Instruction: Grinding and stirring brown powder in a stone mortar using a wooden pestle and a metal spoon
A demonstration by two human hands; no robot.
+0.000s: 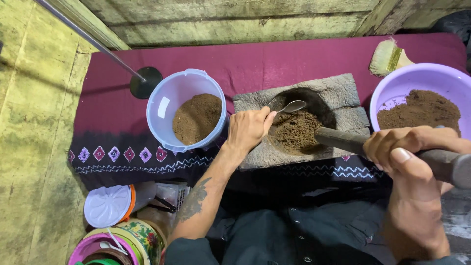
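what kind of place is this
Probably a rustic home workspace for hand-grinding. A carved wooden mortar block holding brown powder sits on a maroon patterned cloth against rough plank walls, with a pale blue plastic bucket beside it.

No labels, signs or screens show. The only packages are containers at lower left: a jar (115, 203) lying on its side with a white lid and orange rim, and below it a round floral-patterned tin (142, 234).
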